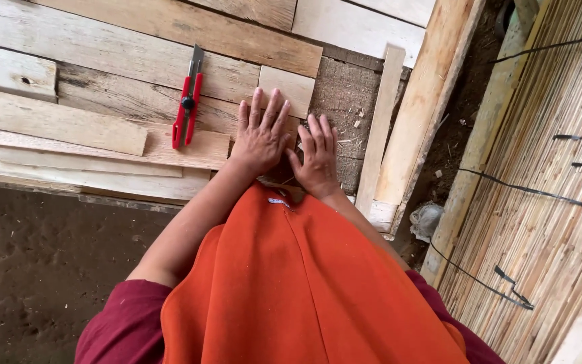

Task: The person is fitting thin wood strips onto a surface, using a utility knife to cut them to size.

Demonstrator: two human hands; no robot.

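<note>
My left hand (261,135) lies flat with fingers spread on a pale wooden plank (203,149), its fingertips reaching a short light board (291,87). My right hand (316,156) rests beside it, fingers apart, over the rough grey-brown surface (345,101) at the plank's end. Neither hand holds anything. Red-handled pliers (188,101) lie on the planks, a hand's width left of my left hand. My orange garment (298,290) hides whatever is below my wrists.
Rough planks (102,54) cover the upper left. Dark soil (35,263) lies lower left. A narrow wooden strip (380,128) and a wider board (426,101) slant at the right of my hands. A reed mat wall (547,182) with black ties fills the right side.
</note>
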